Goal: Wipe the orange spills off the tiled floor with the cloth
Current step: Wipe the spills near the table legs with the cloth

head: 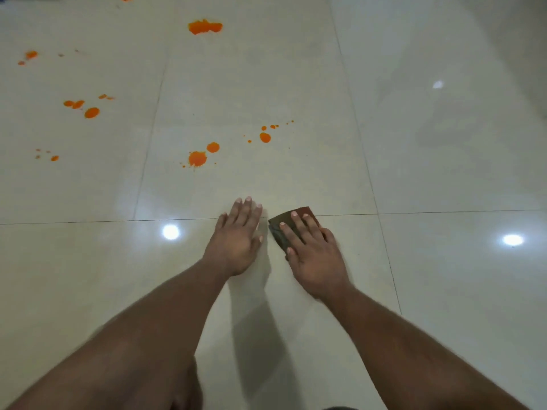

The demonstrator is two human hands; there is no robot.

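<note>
Cloth (285,224) under right hand (315,261); left hand (236,244) beside; spills (197,158) beyond

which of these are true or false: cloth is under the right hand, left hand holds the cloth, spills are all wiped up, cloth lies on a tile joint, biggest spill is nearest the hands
1. The cloth is under the right hand. True.
2. The left hand holds the cloth. False: it lies flat on the bare floor, beside the cloth.
3. The spills are all wiped up. False: orange spills remain ahead of the hands.
4. The cloth lies across a tile joint. True.
5. The biggest spill is nearest the hands. False: the biggest spill lies far ahead.
</note>
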